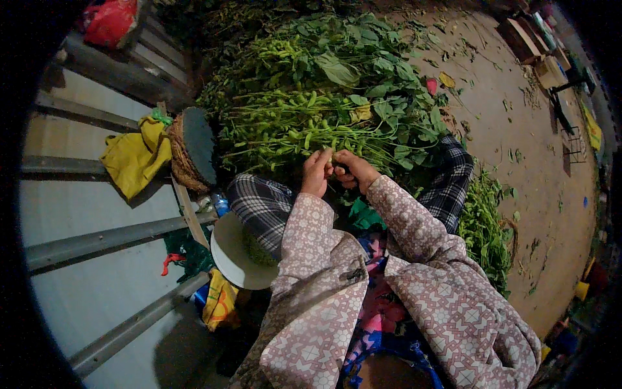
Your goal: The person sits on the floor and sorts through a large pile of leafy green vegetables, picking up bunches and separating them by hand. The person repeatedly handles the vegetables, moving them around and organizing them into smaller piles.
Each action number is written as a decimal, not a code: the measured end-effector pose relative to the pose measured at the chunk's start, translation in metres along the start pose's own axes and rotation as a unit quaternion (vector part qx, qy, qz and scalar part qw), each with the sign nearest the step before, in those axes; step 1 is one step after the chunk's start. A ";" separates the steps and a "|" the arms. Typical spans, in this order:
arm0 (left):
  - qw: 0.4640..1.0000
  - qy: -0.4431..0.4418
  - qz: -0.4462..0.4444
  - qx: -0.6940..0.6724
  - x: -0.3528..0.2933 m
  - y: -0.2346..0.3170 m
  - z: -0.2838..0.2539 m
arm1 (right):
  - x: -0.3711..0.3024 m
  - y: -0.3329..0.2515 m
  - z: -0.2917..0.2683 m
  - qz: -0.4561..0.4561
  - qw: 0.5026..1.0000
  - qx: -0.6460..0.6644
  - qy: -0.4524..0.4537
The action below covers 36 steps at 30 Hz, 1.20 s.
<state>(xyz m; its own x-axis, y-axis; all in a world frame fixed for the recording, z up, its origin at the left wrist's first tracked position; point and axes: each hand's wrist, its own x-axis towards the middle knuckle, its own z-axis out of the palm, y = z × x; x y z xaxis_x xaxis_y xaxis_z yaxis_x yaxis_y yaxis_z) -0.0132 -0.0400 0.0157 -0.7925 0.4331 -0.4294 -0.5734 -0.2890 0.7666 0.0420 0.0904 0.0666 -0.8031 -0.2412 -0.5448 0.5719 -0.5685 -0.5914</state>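
Note:
In front of my knees, my left hand [316, 174] and my right hand [355, 171] meet with their fingers pinched together. A small pale green piece, which looks like a bean pod [331, 156], shows between the fingertips; the fingers cover most of it. Just beyond both hands lies a heap of cut bean plants [285, 133], their stems bearing many green pods and their broad leaves spreading to the right. Beside my left knee stands a white basin [227, 256] with small green pieces in it, partly hidden by my leg and sleeve.
On the left, a ribbed metal wall [97, 217] carries rails, a yellow cloth [137, 159] and a round woven basket [184, 149]. More bean plants [483, 227] lie by my right knee. Cardboard boxes [525, 42] stand at the far right of the brown floor [538, 194].

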 end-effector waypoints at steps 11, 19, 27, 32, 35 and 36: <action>0.991 0.112 -0.032 -0.072 0.014 -0.006 0.001 | 0.043 0.047 -0.016 -0.225 0.914 -0.299 0.155; 0.967 0.224 -0.077 0.094 0.028 0.002 0.008 | 0.056 0.054 -0.015 -0.338 0.818 -0.424 0.191; 0.992 0.087 -0.020 -0.085 0.017 -0.006 0.006 | 0.032 0.014 -0.002 -0.259 0.803 -0.505 0.185; 0.914 0.133 -0.082 -0.375 0.017 -0.017 0.000 | 0.032 -0.014 0.017 -0.297 0.781 -0.525 0.161; 0.921 0.024 -0.089 -0.379 0.015 -0.017 -0.003 | 0.047 -0.033 0.040 -0.333 0.719 -0.591 0.151; 0.922 -0.005 -0.090 -0.376 0.013 -0.017 -0.005 | 0.046 -0.043 0.056 -0.265 0.715 -0.630 0.146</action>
<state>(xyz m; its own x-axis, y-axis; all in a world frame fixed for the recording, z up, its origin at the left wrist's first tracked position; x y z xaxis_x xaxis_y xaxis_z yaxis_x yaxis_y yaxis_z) -0.0145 -0.0338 -0.0050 -0.6708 0.5379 -0.5106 -0.6799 -0.7210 0.1338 -0.0289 0.0596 0.1010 -0.9990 0.0243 -0.0383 0.0445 0.6858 -0.7264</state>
